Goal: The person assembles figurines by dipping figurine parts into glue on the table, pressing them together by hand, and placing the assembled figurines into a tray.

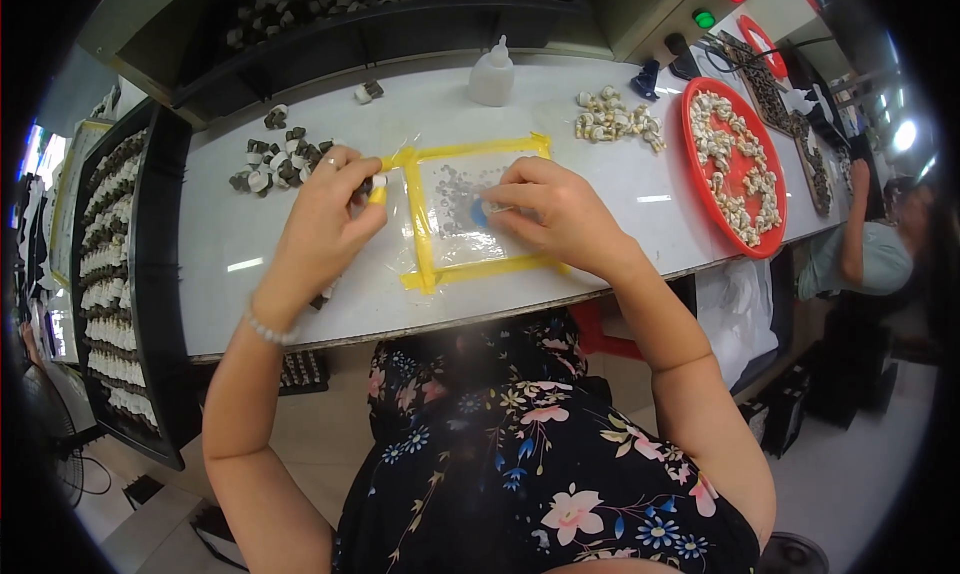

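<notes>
My left hand [335,204] is closed on a small black-and-white part [378,182], pinched by the thumb and fingers; something yellow covers a fingertip. My right hand [562,214] has its fingertips together over a clear sheet [470,249] edged with yellow tape [421,229]. At those fingertips shows a small blue round thing [479,213] with a bit of white beside it; what exactly the fingers grip is too small to make out. Many tiny greyish discs [455,189] lie on the sheet. Left of it is a loose pile of black-and-white parts [280,164].
A white squeeze bottle [491,79] stands behind the sheet. To the right are a pile of whitish parts [615,119] and a red tray [690,139] holding more. A black rack [160,274] of parts stands at left, a machine [390,29] behind. Another person [865,254] sits far right.
</notes>
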Demonstrator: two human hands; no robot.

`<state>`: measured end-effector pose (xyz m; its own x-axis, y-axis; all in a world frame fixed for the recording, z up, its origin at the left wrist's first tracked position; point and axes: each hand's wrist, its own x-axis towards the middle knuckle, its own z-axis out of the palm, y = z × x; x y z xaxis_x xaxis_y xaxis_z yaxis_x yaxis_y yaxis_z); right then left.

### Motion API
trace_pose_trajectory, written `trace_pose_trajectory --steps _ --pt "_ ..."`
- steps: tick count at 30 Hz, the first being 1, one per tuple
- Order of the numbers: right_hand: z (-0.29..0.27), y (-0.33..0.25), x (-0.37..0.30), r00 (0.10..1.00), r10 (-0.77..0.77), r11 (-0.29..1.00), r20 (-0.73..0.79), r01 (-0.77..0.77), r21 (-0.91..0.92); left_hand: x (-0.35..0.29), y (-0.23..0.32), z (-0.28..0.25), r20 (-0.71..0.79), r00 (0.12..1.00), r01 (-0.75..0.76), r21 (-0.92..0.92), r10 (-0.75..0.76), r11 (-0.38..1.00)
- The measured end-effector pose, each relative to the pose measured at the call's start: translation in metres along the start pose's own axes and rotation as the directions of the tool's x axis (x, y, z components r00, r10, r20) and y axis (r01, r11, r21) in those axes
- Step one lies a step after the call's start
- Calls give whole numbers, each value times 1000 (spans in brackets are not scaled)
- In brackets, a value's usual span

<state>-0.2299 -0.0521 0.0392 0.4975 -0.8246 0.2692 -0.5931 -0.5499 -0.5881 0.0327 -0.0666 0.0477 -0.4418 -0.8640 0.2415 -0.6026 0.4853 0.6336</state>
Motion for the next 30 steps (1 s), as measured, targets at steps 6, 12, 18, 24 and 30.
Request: trace_pose_trajectory --steps 6,12,18,24,30 --pt "0 2 3 996 -68 988 64 76 -137 -49 44 17 56 970 218 -630 -236 746" --pt "0 -3 6 997 -44 993 59 50 -105 -59 45 56 139 905 220 -962 -402 162" --pt "-1 -3 0 997 67 988 -42 -60 141 -48 50 77 129 885 131 -991 -447 -27" --pt "0 -4 -1 994 100 974 -44 -88 208 -50 42 93 82 890 84 -996 -448 -16" --pt "-1 -4 0 998 35 998 -45 -33 52 -52 39 94 89 895 75 -996 -436 -50"
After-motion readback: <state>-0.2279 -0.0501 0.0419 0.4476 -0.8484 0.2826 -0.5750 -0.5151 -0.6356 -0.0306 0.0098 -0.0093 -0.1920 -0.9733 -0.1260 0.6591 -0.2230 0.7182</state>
